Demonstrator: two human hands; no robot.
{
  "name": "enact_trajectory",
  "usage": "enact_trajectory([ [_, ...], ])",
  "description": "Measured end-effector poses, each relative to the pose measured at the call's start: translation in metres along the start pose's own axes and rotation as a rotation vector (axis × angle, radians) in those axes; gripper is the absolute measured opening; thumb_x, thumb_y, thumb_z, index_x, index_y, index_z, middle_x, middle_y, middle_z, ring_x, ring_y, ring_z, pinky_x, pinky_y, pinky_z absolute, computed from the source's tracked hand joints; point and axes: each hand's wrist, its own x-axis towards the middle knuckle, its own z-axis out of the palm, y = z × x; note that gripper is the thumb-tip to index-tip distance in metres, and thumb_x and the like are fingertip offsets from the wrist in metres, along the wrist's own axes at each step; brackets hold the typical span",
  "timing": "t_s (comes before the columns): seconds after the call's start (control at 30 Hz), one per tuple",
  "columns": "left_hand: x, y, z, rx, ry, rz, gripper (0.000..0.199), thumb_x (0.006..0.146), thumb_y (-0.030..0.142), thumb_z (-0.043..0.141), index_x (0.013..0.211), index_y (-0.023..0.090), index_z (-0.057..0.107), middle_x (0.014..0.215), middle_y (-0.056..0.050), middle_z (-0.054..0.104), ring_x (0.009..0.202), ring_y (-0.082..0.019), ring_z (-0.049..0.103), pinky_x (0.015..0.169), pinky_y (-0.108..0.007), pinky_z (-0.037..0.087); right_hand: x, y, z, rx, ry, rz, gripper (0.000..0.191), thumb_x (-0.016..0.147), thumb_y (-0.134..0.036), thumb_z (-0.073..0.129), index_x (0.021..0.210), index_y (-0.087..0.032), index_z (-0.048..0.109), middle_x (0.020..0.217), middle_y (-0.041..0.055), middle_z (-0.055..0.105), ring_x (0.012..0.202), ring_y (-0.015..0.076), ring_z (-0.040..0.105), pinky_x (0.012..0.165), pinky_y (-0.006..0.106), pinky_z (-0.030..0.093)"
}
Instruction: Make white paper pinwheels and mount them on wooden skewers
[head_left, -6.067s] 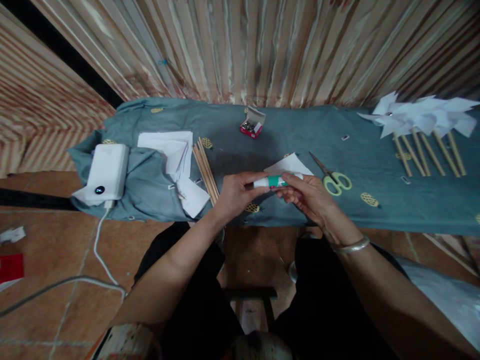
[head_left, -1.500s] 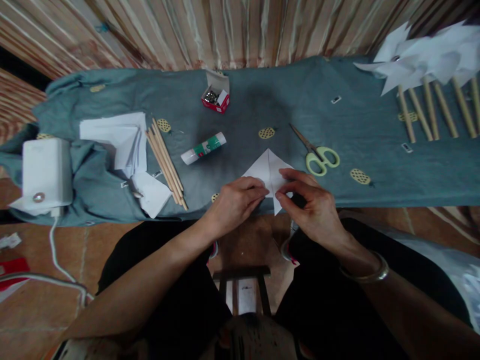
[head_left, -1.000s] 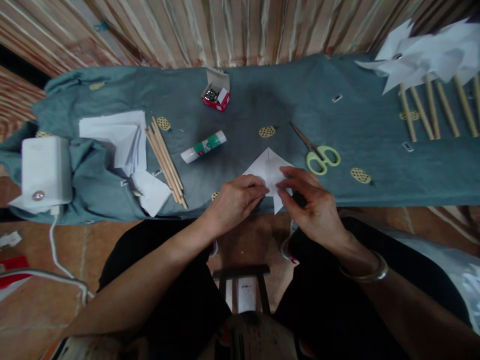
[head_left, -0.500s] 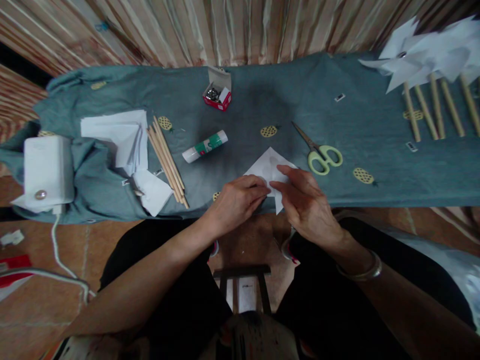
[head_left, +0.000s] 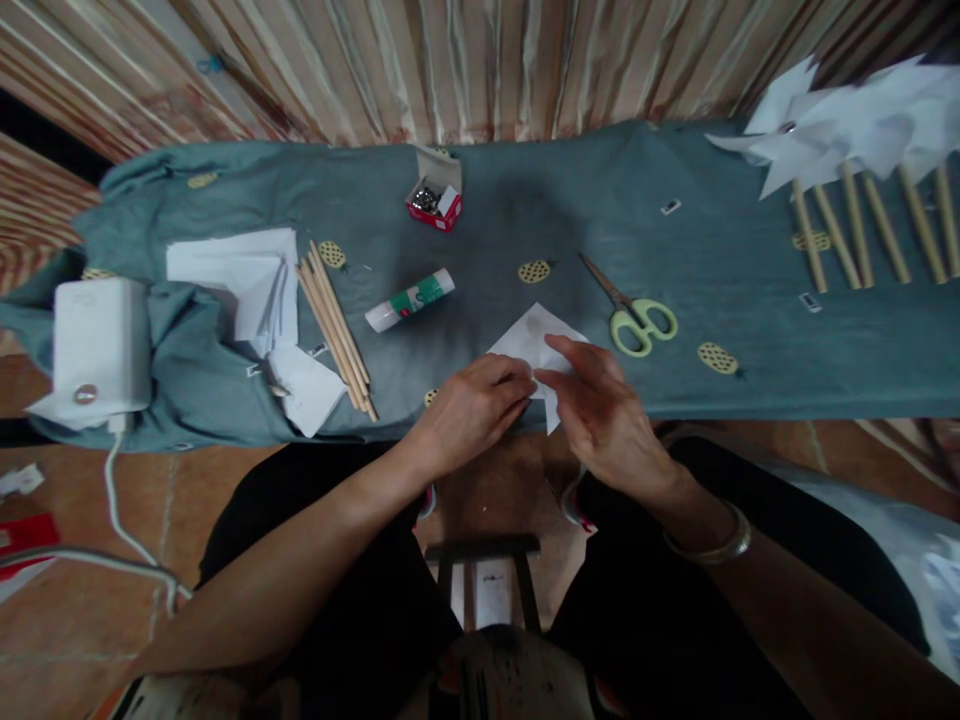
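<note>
A small white sheet of paper [head_left: 534,325] lies at the table's near edge with one corner pointing away from me and a narrow flap pointing toward me. My left hand [head_left: 480,408] is closed, its fingertips pinched on the near left part of the paper. From the right, my right hand [head_left: 606,418] reaches over it, thumb and forefinger stretched out and apart, their tips resting on the paper close to the left fingertips. The palm side of both hands is hidden. Green-handled scissors [head_left: 641,322] lie just beyond the right hand, blades pointing away.
A glue stick [head_left: 411,300], a red box of metal pins [head_left: 435,205], wooden sticks [head_left: 336,330] and stacked white paper [head_left: 232,250] lie on the blue-green cloth. White paper pinwheels [head_left: 847,130] on sticks lie far right. A white box with a cable [head_left: 101,345] sits left.
The whole view has shifted slightly, so things on the right appear a little further left. Both hands keep nearly the same hold and place on the paper.
</note>
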Motion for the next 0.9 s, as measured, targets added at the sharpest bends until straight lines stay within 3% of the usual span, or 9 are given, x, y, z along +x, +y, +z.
enact_trajectory([
  [0.17,0.0,-0.005,-0.003,0.128,0.013,0.042,0.021,0.098,0.019,0.048,0.1,0.011,0.068,0.104,-0.01,0.07,0.096,-0.018,0.065,0.085,-0.032,0.055,-0.001,0.009,-0.012,-0.064,0.059,0.005,0.047,0.089,-0.012,0.045,0.131,-0.029,0.058,0.144,0.0071,0.054,0.133,0.0294,0.05,0.112,0.057,0.04],
  [0.27,0.002,-0.017,-0.009,0.284,0.051,0.062,0.019,0.097,0.02,0.051,0.096,0.014,0.069,0.105,-0.009,0.071,0.092,-0.02,0.063,0.079,-0.034,0.052,-0.003,0.013,-0.015,-0.129,0.068,0.043,0.042,0.092,-0.016,0.044,0.13,-0.03,0.058,0.143,0.0074,0.055,0.132,0.0294,0.052,0.112,0.056,0.041],
  [0.4,0.004,-0.025,-0.017,0.387,0.078,0.059,0.02,0.097,0.019,0.05,0.097,0.016,0.07,0.111,-0.009,0.069,0.095,-0.022,0.06,0.078,-0.035,0.049,-0.004,0.009,-0.01,-0.157,0.052,-0.008,0.036,0.092,-0.016,0.047,0.125,-0.02,0.06,0.139,0.0145,0.057,0.127,0.0311,0.057,0.108,0.054,0.046],
  [0.6,0.003,-0.01,-0.011,0.28,0.019,0.076,0.032,0.096,0.041,0.054,0.109,0.015,0.066,0.112,-0.011,0.066,0.101,-0.023,0.057,0.082,-0.036,0.046,-0.003,0.002,-0.005,-0.163,0.056,-0.051,0.031,0.09,-0.013,0.047,0.118,-0.017,0.062,0.133,0.0173,0.061,0.122,0.0306,0.06,0.102,0.053,0.05],
  [0.73,0.005,-0.003,-0.005,0.341,-0.067,0.078,0.023,0.098,0.034,0.052,0.102,0.017,0.067,0.102,-0.007,0.068,0.095,-0.022,0.057,0.077,-0.035,0.042,-0.002,0.002,-0.004,-0.159,0.059,-0.056,0.032,0.089,-0.011,0.047,0.117,-0.016,0.062,0.13,0.0181,0.063,0.121,0.031,0.061,0.102,0.054,0.05],
  [0.9,0.008,0.001,-0.005,0.44,-0.059,0.132,0.022,0.1,0.024,0.047,0.095,0.016,0.067,0.091,-0.005,0.068,0.086,-0.02,0.057,0.072,-0.034,0.039,-0.003,0.003,-0.006,-0.135,0.059,-0.052,0.034,0.087,-0.011,0.049,0.117,-0.02,0.062,0.129,0.0157,0.064,0.121,0.0307,0.061,0.103,0.055,0.049],
])
